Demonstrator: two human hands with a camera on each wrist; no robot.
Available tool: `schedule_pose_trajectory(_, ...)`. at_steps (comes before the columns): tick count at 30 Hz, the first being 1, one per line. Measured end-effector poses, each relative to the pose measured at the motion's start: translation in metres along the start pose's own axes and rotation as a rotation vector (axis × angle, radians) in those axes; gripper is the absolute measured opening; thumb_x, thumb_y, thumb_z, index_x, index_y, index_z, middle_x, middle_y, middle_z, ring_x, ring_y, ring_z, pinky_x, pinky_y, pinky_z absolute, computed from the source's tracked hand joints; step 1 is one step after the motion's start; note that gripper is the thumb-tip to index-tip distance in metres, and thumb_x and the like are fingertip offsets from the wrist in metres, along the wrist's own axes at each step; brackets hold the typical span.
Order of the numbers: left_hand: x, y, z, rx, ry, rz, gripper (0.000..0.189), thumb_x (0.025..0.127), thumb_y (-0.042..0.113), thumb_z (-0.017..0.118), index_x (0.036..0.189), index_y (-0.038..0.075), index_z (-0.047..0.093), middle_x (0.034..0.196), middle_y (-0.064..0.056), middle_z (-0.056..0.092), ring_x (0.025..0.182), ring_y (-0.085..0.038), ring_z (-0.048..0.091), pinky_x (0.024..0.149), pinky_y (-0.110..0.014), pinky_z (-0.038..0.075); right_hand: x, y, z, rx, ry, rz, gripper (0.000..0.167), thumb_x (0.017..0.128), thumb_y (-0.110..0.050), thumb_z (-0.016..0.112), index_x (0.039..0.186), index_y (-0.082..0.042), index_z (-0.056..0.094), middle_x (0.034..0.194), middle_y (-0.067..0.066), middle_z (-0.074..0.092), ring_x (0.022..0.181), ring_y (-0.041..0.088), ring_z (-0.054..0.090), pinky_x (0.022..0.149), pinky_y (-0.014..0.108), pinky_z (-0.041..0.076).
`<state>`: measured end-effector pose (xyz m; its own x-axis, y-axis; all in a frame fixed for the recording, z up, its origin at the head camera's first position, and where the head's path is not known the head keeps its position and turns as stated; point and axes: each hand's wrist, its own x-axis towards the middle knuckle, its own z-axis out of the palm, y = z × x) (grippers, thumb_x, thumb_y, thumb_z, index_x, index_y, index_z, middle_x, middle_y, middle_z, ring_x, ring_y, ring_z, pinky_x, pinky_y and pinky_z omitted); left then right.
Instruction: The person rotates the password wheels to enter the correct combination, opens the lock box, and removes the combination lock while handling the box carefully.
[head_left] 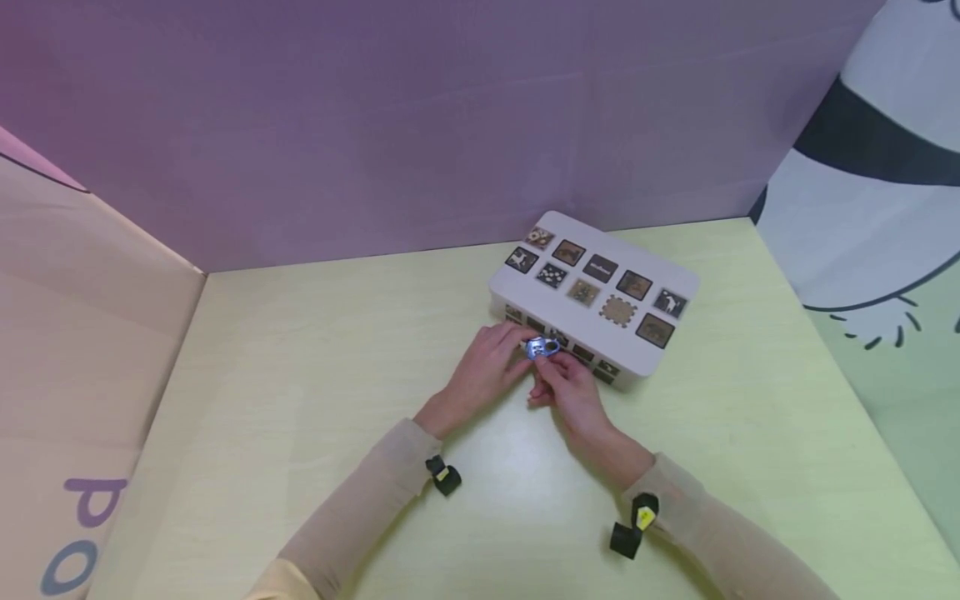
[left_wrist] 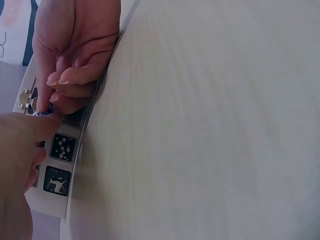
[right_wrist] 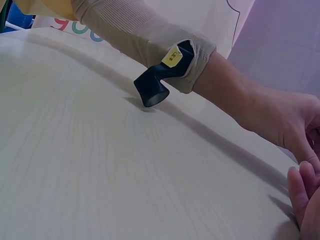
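Observation:
A small shiny blue padlock (head_left: 540,347) is held between both hands at the front side of a white box (head_left: 637,354). My left hand (head_left: 486,367) pinches its left part with fingers and thumb. From the right, my right hand (head_left: 576,396) grips it, thumb on top and the other fingers curled below. In the left wrist view the fingers hide most of the padlock, and a metal clasp (left_wrist: 24,99) shows on the box's side. The right wrist view catches only part of the right hand (right_wrist: 311,195) by the left hand (right_wrist: 290,120).
The closed box bears dark and tan square pictures on its lid and sides. It stands near the purple back wall (head_left: 375,150), on a pale wooden table (head_left: 315,350). Printed panels flank the table left and right. Black cameras (head_left: 444,475) are strapped to both sleeves.

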<state>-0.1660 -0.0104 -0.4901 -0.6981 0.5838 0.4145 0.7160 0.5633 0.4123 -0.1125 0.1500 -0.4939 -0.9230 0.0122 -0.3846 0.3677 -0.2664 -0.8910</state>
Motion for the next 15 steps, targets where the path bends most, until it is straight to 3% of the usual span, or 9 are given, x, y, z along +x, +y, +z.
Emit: schedule_pose_trajectory(15,-0.0007,0.0024,-0.0015,0.004,-0.006,-0.014,0.036,0.094,0.018,0.076,0.127,0.006,0.065,0.123,-0.006,0.069,0.113,-0.019,0.063,0.101,-0.034,0.051,0.0005,0.0001,0.0,-0.024,-0.018,-0.028,0.023,0.108,-0.006,0.049,0.125,0.009,0.05,0.087,0.004,0.059,0.065,0.009,0.059,0.068,0.025,0.061)
